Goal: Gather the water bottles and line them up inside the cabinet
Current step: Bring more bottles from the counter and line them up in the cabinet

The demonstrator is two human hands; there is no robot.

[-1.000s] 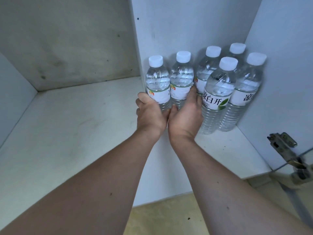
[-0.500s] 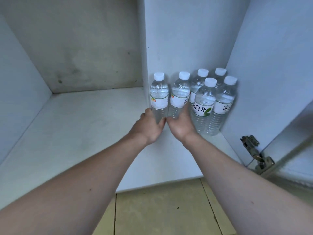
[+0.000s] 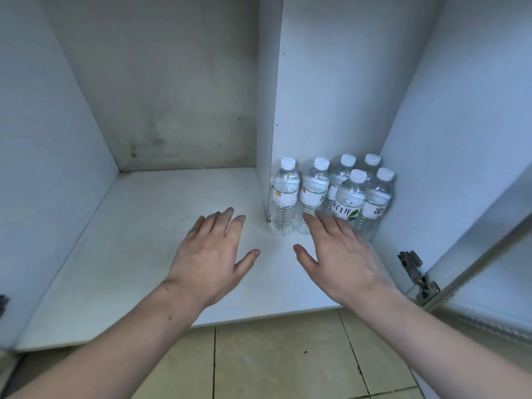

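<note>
My left hand (image 3: 211, 256) hovered flat over the shelf (image 3: 149, 231), fingers (image 3: 227, 220) straight and spread wide, holding nothing. My right hand (image 3: 341, 254) was just as flat and empty, its fingers splayed, the tips lying in front of the lower bottles; I could not tell whether they touched the plastic.

Six bottles (image 3: 331, 194) stood upright in the right rear corner of the cabinet (image 3: 431, 110), packed close between the divider (image 3: 269, 110) and the right wall. They were clear ribbed plastic cylinders with rounded shoulders, white screw caps and white paper labels. The leftmost bottle (image 3: 285, 197) stood just beside the divider's front edge. The front bottle (image 3: 349, 200) showed bold dark characters and a green leaf on its label.

The shelf was a smooth white board, scuffed and faintly grey with grime. The back panel (image 3: 161, 96) on the left was dull and mottled with dark spots. A metal hinge (image 3: 417, 275) sat on the right wall near the front, joined to the open door (image 3: 489, 269). Below the shelf edge lay beige floor tiles (image 3: 273, 358) with dark grout lines.
</note>
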